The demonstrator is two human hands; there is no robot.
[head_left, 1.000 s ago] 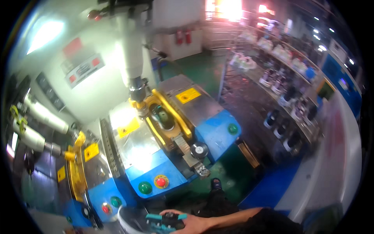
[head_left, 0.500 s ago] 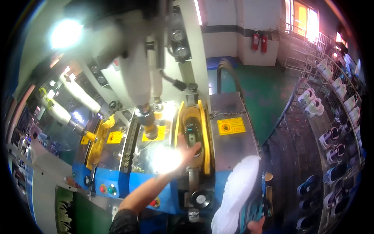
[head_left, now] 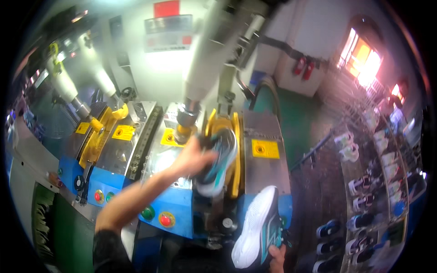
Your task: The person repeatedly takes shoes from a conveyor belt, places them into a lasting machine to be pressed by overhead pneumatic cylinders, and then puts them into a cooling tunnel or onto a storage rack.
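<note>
My left hand (head_left: 195, 158) reaches forward, its fingers closed on a dark sneaker (head_left: 225, 157) with teal trim and a pale sole. This sneaker is tilted over the yellow cradle (head_left: 236, 175) of a pressing machine and hides much of it. Low in the view, my right hand (head_left: 276, 255) grips a second sneaker (head_left: 258, 227), turned so its white sole faces left and its dark and teal upper faces right. A metal press rod (head_left: 187, 116) hangs just beyond my left hand.
Left of the cradle is another yellow press station (head_left: 97, 144). Red (head_left: 166, 220) and green (head_left: 148, 213) buttons sit on the blue front panel. A metal top with a yellow label (head_left: 265, 149) lies right of the cradle. Shoe racks (head_left: 364, 200) with several shoes stand at the right.
The sneaker under my left hand has risen out of the cradle and tilted. My right hand's sneaker has shifted slightly left. The whole view has turned a little.
</note>
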